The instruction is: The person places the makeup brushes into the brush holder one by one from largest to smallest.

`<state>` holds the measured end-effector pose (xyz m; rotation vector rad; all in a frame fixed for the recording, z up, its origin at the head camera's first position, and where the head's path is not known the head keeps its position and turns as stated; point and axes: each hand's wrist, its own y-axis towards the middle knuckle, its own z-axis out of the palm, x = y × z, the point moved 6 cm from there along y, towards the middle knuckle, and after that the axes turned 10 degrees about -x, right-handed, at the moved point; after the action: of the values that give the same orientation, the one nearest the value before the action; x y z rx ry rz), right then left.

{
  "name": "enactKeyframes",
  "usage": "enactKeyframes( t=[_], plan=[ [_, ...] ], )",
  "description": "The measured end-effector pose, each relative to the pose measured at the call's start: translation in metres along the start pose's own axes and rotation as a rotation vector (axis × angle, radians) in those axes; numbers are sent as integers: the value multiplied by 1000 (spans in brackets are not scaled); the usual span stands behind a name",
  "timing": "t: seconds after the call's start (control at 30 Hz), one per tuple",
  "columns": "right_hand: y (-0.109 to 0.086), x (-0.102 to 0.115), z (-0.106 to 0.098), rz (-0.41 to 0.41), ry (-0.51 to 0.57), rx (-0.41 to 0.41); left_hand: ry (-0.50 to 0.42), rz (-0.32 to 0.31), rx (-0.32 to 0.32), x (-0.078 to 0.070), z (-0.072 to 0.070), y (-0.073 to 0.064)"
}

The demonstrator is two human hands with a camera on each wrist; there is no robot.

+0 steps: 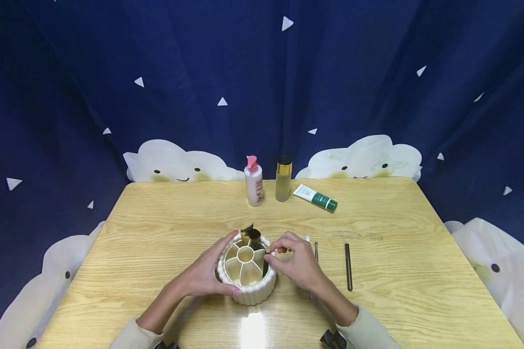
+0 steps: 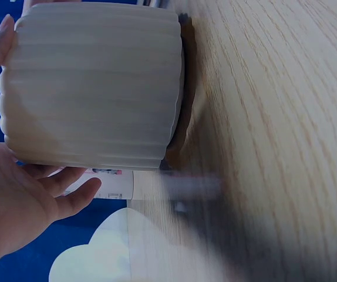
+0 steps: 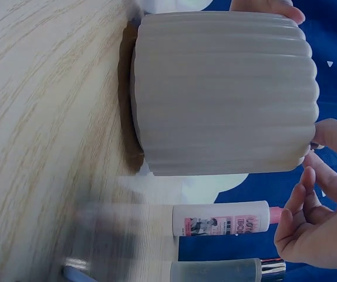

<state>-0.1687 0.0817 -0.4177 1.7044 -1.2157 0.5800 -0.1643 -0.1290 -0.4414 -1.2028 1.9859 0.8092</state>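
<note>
1. Organizer [image 1: 252,295]: round, cream, smooth-looking, with vertical ribs down its wall and a beaded rim; petal-shaped compartments ring a circular one. It stands on the table [image 1: 127,257], whose surface is pale, glossy wood grain. The directions below take the organizer as the dial, twelve being away from the person.
2. Inside it: a gold-necked brush [image 1: 245,238] with a dark, flared tip at twelve, and a dark, rounded brush [image 1: 254,234] just beside it, near one.
3. Left hand [image 1: 207,269]: spread wide and curved round the organizer at nine — thumb toward seven, fingers toward eleven — gripping it.
4. Right hand [image 1: 298,259]: thumb and forefinger pinch the top of a dark, slim item [image 1: 265,268] at three, just inside the rim; its lower part is hidden.
5. Around: a pink-pump bottle [image 1: 254,186] at twelve, a cylindrical gold-collared bottle [image 1: 283,186] near one, a flattened white-and-green tube [image 1: 316,198] between one and two, and a straight dark stick [image 1: 348,266] at three.
</note>
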Motion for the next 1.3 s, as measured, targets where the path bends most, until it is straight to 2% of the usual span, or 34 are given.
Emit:
enactKeyframes(
  t=[0.3, 0.47, 0.67, 1.03, 1.3],
  plan=[
    [0, -3, -10, -1, 2, 16, 0, -2, 1, 0, 1, 0],
    [2, -9, -23, 4, 12, 21, 14, 2, -1, 0, 1, 1],
    [4, -23, -43, 32, -43, 11, 12, 18, -1, -1, 1, 0],
    [0, -69, -86, 138, -198, 7, 17, 35, 1, -2, 1, 1],
    [-7, -108, -121, 268, -309, 45, 21, 28, 5, -2, 1, 1]
  ],
)
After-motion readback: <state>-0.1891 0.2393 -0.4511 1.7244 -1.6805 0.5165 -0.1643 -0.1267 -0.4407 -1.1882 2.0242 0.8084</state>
